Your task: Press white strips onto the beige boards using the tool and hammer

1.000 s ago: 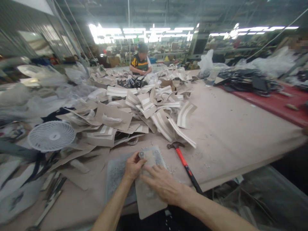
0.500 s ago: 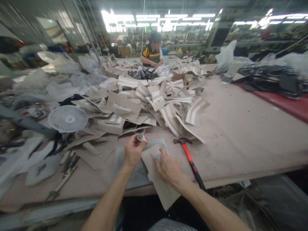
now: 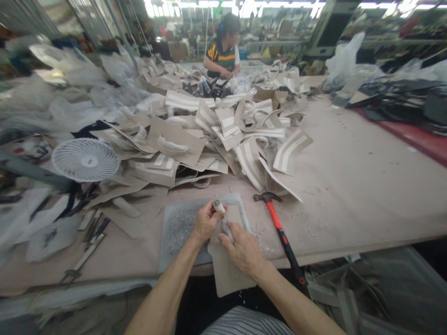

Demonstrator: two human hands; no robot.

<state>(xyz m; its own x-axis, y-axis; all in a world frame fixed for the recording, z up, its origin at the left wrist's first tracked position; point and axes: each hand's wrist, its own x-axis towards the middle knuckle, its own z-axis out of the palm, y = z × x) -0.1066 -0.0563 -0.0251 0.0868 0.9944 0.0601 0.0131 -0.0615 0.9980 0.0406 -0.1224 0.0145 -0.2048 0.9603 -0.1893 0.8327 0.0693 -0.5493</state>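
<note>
Where the tan cardboard-like piece overhangs the table's near edge, lies flat on a pitted grey mat. Left hand fisted round a small white-capped punch, upright; right hand pressing flat, fingers spread. Red-handled hammer just right; bare tabletop beyond.

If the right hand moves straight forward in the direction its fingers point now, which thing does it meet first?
The right hand points up and to the left, toward the left hand. It would probably meet the small punch tool held there first, though depth is hard to judge.
</note>
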